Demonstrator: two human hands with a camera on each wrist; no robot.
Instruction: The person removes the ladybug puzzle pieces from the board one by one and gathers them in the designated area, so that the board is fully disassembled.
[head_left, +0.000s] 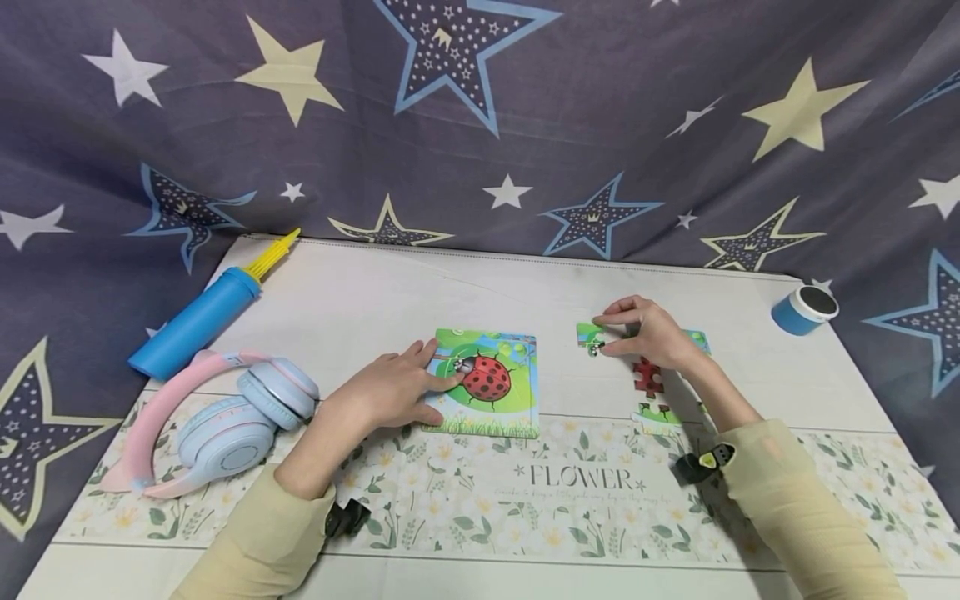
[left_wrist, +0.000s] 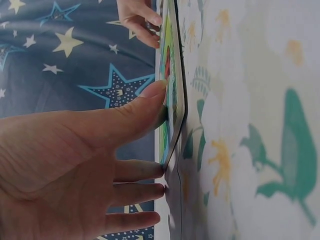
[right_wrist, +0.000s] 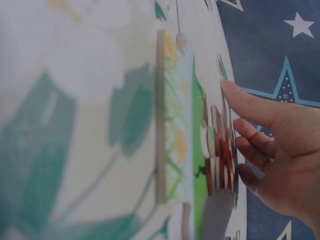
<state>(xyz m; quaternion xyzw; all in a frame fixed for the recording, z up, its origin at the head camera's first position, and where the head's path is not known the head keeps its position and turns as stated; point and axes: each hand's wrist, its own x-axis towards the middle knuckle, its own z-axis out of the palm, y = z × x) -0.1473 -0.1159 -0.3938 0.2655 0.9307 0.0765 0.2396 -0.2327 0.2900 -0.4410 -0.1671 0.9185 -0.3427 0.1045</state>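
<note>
My left hand (head_left: 390, 387) rests at the left edge of a square ladybug puzzle board (head_left: 517, 421), its thumb and fingertips on the board and the table beside it. Those fingers (left_wrist: 135, 192) look straight in the left wrist view. To the right, my right hand (head_left: 648, 333) pinches a green jigsaw puzzle piece (head_left: 588, 333) between thumb and fingers, low over the table. Under and beside the right wrist lie more puzzle pieces: a red one (head_left: 648, 379), a grass-green one (head_left: 662, 414) and a bluish-green one (head_left: 697, 340), partly hidden by the forearm.
Pink and blue headphones (head_left: 232, 442) lie left of my left arm, with a blue hand pump (head_left: 198, 321) behind them. A blue and white cylinder (head_left: 802, 312) stands at the far right. A starry curtain (head_left: 510, 158) hangs behind the table with its flower-printed cover (head_left: 525, 525).
</note>
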